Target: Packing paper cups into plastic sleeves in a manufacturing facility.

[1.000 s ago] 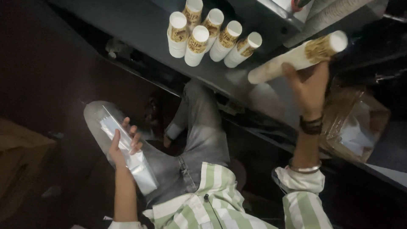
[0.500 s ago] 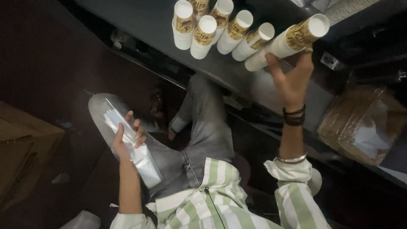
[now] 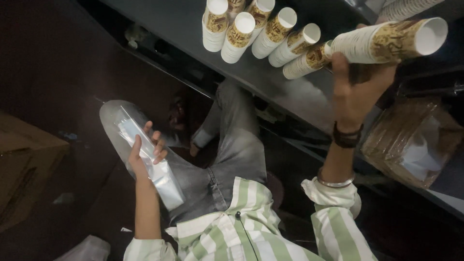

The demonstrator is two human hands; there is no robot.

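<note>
**Paper cups and plastic sleeve, held at a dark counter**

Right hand (image 3: 355, 94): fingers clamped round a long stack of paper cups (image 3: 386, 41), white with brown-gold printed bands, lying tilted over the grey counter (image 3: 183, 24). Just beside it, five more cup stacks (image 3: 256, 31), open rims upward. Left hand (image 3: 145, 154): fingers curled on a crinkled clear plastic sleeve (image 3: 145, 150), resting on the grey-jeaned knee. Far right: a plastic-wrapped brown package (image 3: 411, 140).
</note>
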